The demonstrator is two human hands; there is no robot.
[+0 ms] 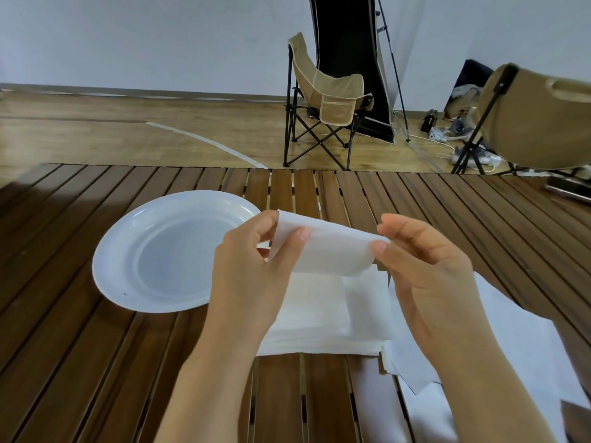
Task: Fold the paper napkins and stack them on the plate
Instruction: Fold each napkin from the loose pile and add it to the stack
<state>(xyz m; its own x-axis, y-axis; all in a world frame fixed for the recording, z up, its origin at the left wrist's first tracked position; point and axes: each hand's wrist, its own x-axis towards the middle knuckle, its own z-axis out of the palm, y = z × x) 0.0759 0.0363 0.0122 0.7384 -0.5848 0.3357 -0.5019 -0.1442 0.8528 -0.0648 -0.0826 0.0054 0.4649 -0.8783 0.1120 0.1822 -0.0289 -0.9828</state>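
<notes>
Two bare forearms entered from the bottom edge of the view and rose over the slatted wooden surface (pixel 96 362). The left hand (pixel 246 270) had its fingers curled, with thumb and fingertips pinching the left end of a single white paper napkin (pixel 323 247). The right hand (pixel 428 270) pinched the right end of the same napkin between thumb and forefinger, its remaining fingers loosely curled behind. The napkin was held clear of the surface between the two hands and was bent over on itself in a soft curve, its upper edge running from the left fingers down toward the right thumb. Directly below it lay a pile of white napkins (pixel 332 314), resting flat on the surface, with the edges of the sheets roughly aligned. A further sheet of white paper (pixel 511 346) extended out from under the right forearm toward the right edge of the view; its full extent was hidden by the arm. The white plate (pixel 128 251) stood on the surface to the left of the pile, just beside it, and part of its right rim was covered by the left hand. No napkin lay on the plate. Beyond the far edge of the surface, on the wooden floor, stood a tan folding chair (pixel 326 100) with a black frame, in front of a dark upright panel (pixel 348 43). A second tan chair (pixel 537 116) was at the right, partly cut off by the frame, with cables and small items on the floor near it.
</notes>
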